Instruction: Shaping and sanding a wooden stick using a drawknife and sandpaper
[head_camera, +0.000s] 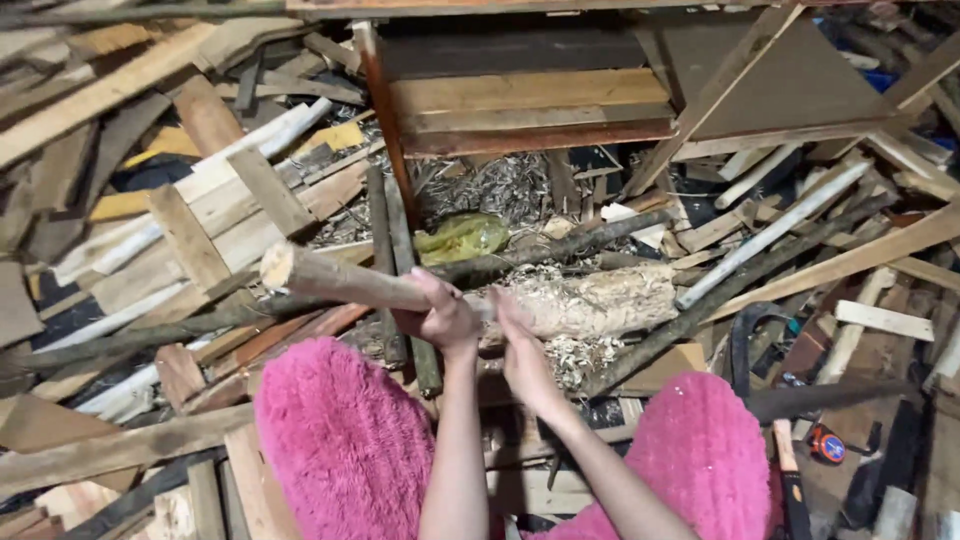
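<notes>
Pink fleece knees (345, 440) framing the work. Left hand (443, 318) clenching a pale debarked pole (335, 278), lying across the scrap-wood pile (190, 230); right hand (520, 345) pressing its shaved section (600, 298), grip unclear. Shavings, loose boards underneath: pole likely rolling, pinching fingers.

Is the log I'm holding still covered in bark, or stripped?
Partly stripped. The log shows bare pale wood at both ends, with shavings beneath; the left hand and right hand hide its middle.
</notes>
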